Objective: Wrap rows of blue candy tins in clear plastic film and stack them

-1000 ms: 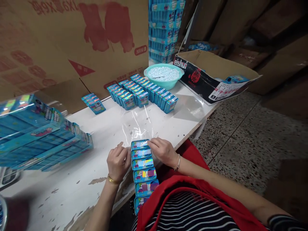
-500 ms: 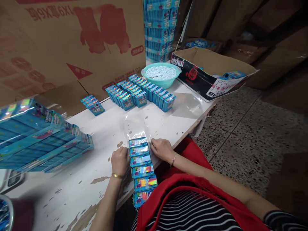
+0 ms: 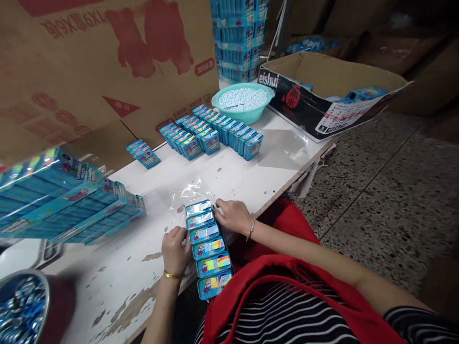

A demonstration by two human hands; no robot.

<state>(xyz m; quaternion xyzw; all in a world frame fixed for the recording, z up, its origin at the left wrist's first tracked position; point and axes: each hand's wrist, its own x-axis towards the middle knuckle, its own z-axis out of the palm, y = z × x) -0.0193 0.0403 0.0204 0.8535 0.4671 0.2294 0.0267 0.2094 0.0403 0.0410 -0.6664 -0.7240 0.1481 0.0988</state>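
Note:
A row of several small blue tins point(image 3: 209, 248) runs from the table's near edge back over the white top, between my two hands. Clear plastic film point(image 3: 190, 191) lies at the far end of the row. My left hand point(image 3: 175, 248) is at the row's left side, its fingers curled close to the tins; what they pinch is too small to make out. My right hand point(image 3: 233, 216) touches the row's right side near its far end, fingers bent and pressed together, their hold partly hidden by the tins.
Stacked blue packs point(image 3: 71, 200) stand left, above a metal bowl point(image 3: 46, 306) of small blue pieces. Further back are rows of blue boxes point(image 3: 211, 136), a turquoise basin point(image 3: 247, 114) of white pellets and an open black carton point(image 3: 297, 107). A large cardboard box point(image 3: 86, 62) rises behind.
The far end of the tin row has shifted left and slightly back, with the film now bunched and leaning left. My right hand has moved left with it. The view has also shifted a little.

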